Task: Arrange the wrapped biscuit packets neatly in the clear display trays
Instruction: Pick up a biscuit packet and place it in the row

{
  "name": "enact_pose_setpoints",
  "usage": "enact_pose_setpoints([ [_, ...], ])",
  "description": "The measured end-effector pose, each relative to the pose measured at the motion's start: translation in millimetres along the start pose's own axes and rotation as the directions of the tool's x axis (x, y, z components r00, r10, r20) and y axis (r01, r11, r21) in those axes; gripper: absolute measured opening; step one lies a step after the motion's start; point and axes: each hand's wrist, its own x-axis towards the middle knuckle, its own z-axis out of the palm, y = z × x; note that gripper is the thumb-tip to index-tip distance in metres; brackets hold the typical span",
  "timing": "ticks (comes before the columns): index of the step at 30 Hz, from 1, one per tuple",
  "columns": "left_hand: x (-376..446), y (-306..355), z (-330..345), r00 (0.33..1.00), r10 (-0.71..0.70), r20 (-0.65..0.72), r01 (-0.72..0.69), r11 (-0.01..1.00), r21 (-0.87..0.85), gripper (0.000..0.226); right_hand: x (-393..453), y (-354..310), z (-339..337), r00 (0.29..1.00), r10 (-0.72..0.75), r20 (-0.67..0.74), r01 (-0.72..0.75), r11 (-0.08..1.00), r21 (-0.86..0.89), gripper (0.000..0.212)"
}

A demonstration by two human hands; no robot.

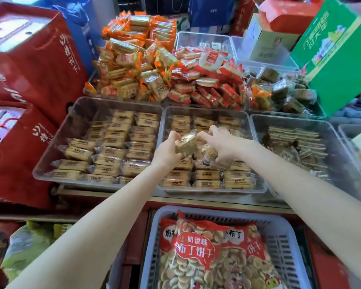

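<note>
Centrally, middle tray (pixel 256 189) holds rowed biscuit packets; left hand (pixel 168 150) fingers grip packet (pixel 186 143), right hand (pixel 222 146) fingers another.

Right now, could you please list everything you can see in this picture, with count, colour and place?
clear trays: three in the front row, more behind, transparent, on the counter
biscuit packets: many, tan in clear wrap, in rows in the left and middle trays
dark biscuit packets: many, brown, right front tray
orange packets: a heap, back left
red packets: a heap, back centre
grey basket: one, below the counter
big biscuit bags: at least two, red and clear, in the basket
red gift bags: two, left
green box: one, back right
left hand: grips one packet above the middle tray
right hand: grips packets, middle tray
</note>
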Motion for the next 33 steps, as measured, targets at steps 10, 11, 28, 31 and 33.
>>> enact_pose_setpoints([
  [10, -7, -43, -94, 0.996, 0.055, 0.071, -0.045, 0.99, -0.134, 0.04, 21, -76, -30, 0.923, -0.288, -0.256, 0.334, 0.929, 0.159, 0.077],
  [11, -11, -52, -104, 0.996, 0.066, 0.066, -0.055, 0.987, -0.148, 0.039, 26, -88, -31, 0.921, -0.295, -0.255, 0.332, 0.936, 0.119, 0.081],
  [28, -41, -189, -170, 0.969, -0.132, -0.21, 0.154, 0.983, 0.095, 0.043, 110, -230, -7, 0.935, -0.32, -0.153, 0.294, 0.941, -0.168, 0.107],
  [31, -28, -196, -177, 0.996, 0.003, -0.091, 0.036, 0.905, 0.424, 0.052, 115, -229, -12, 0.948, -0.303, -0.097, 0.29, 0.948, -0.132, 0.112],
  [33, -17, -202, -177, 1.0, 0.018, 0.006, -0.017, 0.808, 0.589, 0.054, 117, -224, -23, 0.96, -0.254, -0.115, 0.258, 0.966, 0.026, 0.114],
])
